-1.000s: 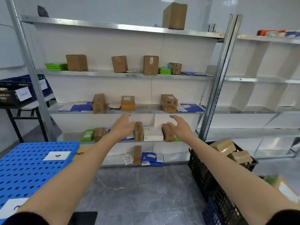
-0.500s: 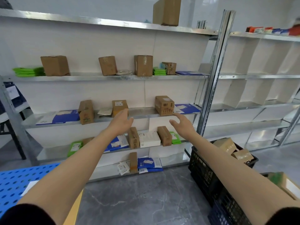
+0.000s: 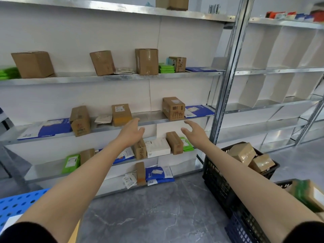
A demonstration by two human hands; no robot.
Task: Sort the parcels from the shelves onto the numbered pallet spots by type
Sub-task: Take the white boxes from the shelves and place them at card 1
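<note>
The left hand (image 3: 130,132) and right hand (image 3: 194,133) hang empty, fingers loosely spread, before the shelves (image 3: 150,117) bearing the parcels (image 3: 173,108). The left wrist half hides one brown box (image 3: 140,151); the blue pallet (image 3: 17,204) is cut off.

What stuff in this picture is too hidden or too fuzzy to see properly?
All in the head view:
- Top-shelf box: cut off by the top edge.
- Blue pallet: mostly beyond the left edge; no number shows.
- Blue envelope, lower shelf: partly covered by the left forearm.
- Right-hand middle-shelf box: label print too small to read.
- Box at the right edge: blurred and cut off.
</note>
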